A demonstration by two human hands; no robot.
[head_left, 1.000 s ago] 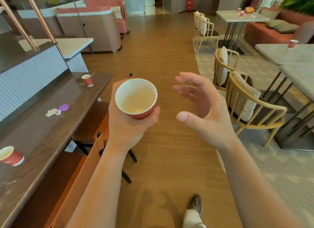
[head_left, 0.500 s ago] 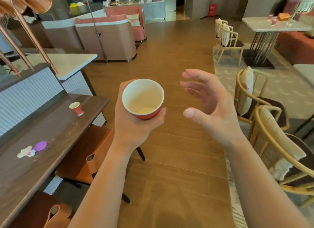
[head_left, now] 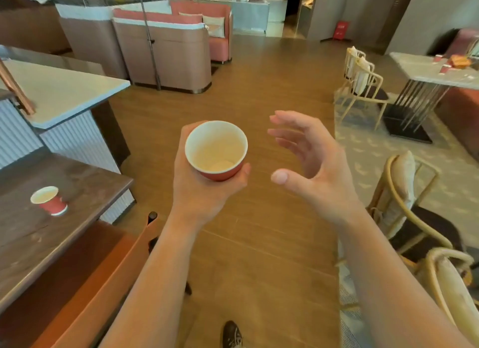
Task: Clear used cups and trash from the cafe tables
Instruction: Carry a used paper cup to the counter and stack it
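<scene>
In the head view, your left hand [head_left: 202,189] grasps a red paper cup with a white inside [head_left: 216,150]. Your fingers wrap its lower wall and it sits upright above the wooden plank floor [head_left: 259,88]. Your right hand [head_left: 311,166] is released, with the fingers spread and gently curved, near the cup but not touching it. To your left, a second red paper cup [head_left: 49,201] stands upright on the dark brown wooden worktop [head_left: 85,181]. Far to your right, a pale stone-topped worktop [head_left: 414,72] carries small red cups [head_left: 446,68].
</scene>
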